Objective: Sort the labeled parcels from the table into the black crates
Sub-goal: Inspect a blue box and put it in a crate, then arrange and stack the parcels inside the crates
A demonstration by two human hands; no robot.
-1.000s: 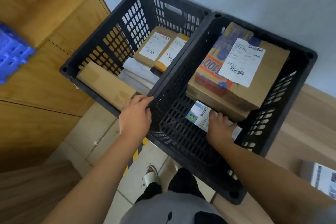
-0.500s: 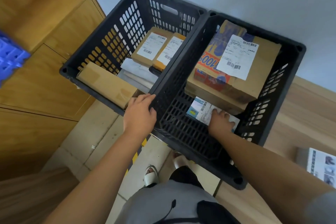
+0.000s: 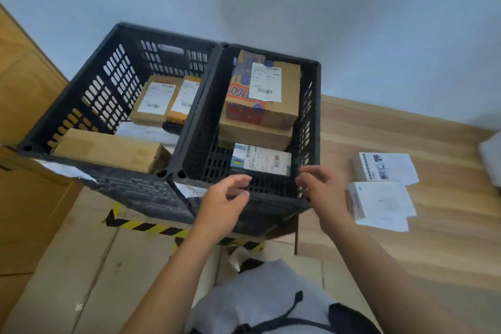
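The small labeled parcel (image 3: 261, 159) lay flat on the floor of the right black crate (image 3: 311, 127), label up, its long axis running across the crate from side wall to side wall. It sat just in front of the stacked brown boxes (image 3: 261, 106), probably because that strip was the only bare floor left. Both hands hovered at the crate's near rim, empty: the left hand (image 3: 225, 200) loosely curled with fingers part open, the right hand (image 3: 318, 187) likewise spread and holding nothing. The left black crate (image 3: 89, 97) stood touching the right one and held several brown parcels (image 3: 156, 100). Two white parcels (image 3: 379, 192) waited on the tabletop (image 3: 406, 266) to the right, so sorting looked unfinished.
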